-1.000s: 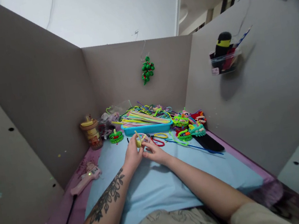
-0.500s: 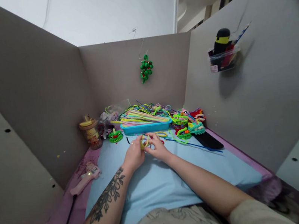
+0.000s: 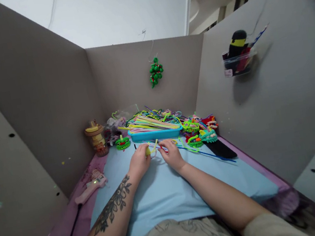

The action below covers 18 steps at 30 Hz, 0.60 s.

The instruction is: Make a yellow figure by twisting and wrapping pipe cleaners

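My left hand [image 3: 139,160] is closed in a pinch around a yellow pipe cleaner [image 3: 153,149], bent, with one end sticking up to the right. My right hand [image 3: 172,155] faces it across a small gap, its thumb and index finger close together at that strand's free end. Whether those fingertips fully grip the strand is hard to see. A pale pink strand [image 3: 159,162] curves below, between the hands. Both hands are just above the light blue mat [image 3: 169,192], in front of a blue tray [image 3: 156,135] heaped with pipe cleaners [image 3: 152,122].
Fuzzy finished pieces [image 3: 208,135] lie right of the tray, near a black flat object [image 3: 220,150] and a dark blue pipe cleaner [image 3: 211,155]. A green fuzzy piece [image 3: 122,142] and a lidded cup [image 3: 96,139] stand left. A pink glue gun [image 3: 92,187] lies nearer; grey panels [image 3: 147,91] enclose the table.
My hands have moved apart, the right one shifting right and the left one slightly left. The yellow pipe cleaner's loop now looks opened into a straighter strand. The view has shifted slightly.
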### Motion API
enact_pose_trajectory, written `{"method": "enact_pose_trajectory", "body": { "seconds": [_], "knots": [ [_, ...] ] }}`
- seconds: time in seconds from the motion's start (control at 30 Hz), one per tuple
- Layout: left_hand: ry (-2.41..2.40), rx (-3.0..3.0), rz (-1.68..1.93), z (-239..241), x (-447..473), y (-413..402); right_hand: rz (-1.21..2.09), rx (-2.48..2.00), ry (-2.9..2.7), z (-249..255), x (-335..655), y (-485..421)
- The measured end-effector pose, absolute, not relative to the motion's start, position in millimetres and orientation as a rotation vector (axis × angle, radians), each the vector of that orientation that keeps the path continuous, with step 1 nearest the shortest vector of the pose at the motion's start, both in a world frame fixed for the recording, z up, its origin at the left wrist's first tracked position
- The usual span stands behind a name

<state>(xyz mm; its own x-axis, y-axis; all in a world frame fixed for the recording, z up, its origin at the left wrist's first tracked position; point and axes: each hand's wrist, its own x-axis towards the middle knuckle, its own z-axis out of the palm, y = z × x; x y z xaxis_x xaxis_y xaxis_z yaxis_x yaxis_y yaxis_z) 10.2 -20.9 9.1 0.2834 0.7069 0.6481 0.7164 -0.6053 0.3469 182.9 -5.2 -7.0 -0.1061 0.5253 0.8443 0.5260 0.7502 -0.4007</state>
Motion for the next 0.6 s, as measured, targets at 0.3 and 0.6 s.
{"method": "enact_pose_trajectory", "body": {
  "seconds": [0.3,0.6],
  "knots": [
    [-1.288,-2.634,-1.308,4.3,12.3,-20.8,-0.054,-0.704,-1.894,-7.1,181.0,-5.0],
    [-1.388,-2.638,-1.384,-3.2,9.4,-14.8,-0.045,-0.653,-1.926,-10.4,181.2,-1.6]
  ]
}}
